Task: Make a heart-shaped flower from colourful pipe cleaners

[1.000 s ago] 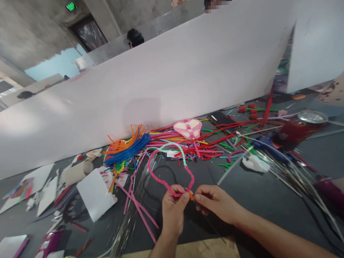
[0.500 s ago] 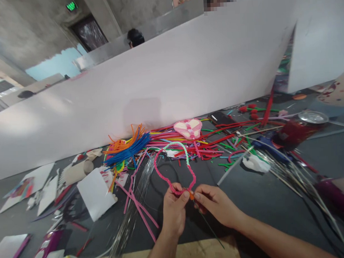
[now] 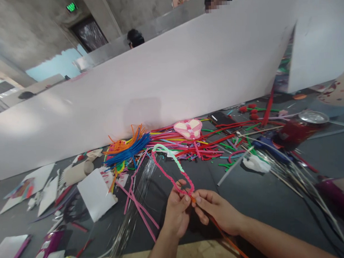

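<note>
A loop of twisted pipe cleaners [image 3: 164,172], pink with a mint-green stretch at the top, stands up narrow and leaning left above my hands. My left hand [image 3: 177,212] pinches its pink lower end between thumb and fingers. Close beside it, my right hand [image 3: 219,210] pinches an orange pipe cleaner [image 3: 233,243] where it meets the base of the loop. The orange length trails under my right wrist toward the bottom edge. How it is fixed at the join is hidden by my fingertips.
Behind the hands lie bundled pipe cleaners [image 3: 129,151] and a pink heart-shaped piece [image 3: 188,129]. Thin wires [image 3: 128,218] and a white card [image 3: 95,194] are at left. To the right are a red can [image 3: 296,131] and a crumpled tissue [image 3: 256,163]. A white partition [image 3: 102,101] stands behind.
The loop has narrowed and tipped to the left. A long orange tail now shows beneath my right hand, where a thin dark stem hung before. Both hands stay close together.
</note>
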Motion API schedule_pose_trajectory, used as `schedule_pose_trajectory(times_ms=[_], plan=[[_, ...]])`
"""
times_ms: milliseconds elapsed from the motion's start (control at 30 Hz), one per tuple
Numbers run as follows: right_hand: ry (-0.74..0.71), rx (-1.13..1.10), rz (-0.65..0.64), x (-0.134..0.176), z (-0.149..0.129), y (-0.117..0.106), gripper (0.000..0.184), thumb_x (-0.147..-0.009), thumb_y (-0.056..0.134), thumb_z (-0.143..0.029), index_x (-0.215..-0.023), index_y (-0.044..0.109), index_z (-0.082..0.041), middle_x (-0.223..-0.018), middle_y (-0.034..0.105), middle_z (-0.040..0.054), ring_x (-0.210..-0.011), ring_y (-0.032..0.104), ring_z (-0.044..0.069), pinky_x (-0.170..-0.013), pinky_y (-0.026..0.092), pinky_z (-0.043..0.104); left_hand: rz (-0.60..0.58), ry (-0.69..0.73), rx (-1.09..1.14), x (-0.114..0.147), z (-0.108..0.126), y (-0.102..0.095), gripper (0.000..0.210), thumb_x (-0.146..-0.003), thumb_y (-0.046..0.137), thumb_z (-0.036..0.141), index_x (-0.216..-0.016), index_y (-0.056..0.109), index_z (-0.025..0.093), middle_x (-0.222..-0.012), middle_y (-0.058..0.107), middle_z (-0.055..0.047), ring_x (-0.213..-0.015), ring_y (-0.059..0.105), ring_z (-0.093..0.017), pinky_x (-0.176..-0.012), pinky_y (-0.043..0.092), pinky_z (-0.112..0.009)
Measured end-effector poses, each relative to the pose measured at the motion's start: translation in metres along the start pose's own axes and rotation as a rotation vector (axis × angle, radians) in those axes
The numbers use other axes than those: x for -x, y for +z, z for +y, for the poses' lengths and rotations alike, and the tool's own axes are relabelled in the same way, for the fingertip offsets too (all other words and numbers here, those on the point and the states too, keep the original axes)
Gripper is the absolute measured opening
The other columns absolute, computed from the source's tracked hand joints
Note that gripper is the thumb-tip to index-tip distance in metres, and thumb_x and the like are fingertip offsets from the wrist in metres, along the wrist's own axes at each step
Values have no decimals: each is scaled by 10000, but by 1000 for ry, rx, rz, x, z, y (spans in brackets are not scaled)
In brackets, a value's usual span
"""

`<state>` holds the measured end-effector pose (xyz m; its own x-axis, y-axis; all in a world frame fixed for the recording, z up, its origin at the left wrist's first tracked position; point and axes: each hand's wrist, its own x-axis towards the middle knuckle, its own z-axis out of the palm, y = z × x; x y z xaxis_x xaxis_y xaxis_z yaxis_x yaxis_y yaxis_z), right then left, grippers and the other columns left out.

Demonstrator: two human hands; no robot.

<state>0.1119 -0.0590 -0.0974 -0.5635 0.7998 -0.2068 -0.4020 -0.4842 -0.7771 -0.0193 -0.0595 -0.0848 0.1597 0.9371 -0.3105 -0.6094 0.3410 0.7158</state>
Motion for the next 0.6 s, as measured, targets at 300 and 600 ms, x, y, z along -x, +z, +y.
schedule_pose_trajectory(times_ms=[300,600], plan=[[-510,1116,272,2,-14,-22,245,-934,353,-273,-825,553,-182,-718,602,33,-644,557,137,-607,409,241,190,242,-376,-2,-10,-3,358,-648,756,197,-932,538,202,-816,608,11,-753,580,-111,-712,452,-219],[-621,1397,184,2,-12,-18,248,-943,360,-236,-868,592,-188,-729,657,41,-657,605,140,-604,415,230,279,293,-692,1,-2,0,171,-741,671,292,-817,601,156,-706,581,12,-653,522,-109,-635,421,-208]])
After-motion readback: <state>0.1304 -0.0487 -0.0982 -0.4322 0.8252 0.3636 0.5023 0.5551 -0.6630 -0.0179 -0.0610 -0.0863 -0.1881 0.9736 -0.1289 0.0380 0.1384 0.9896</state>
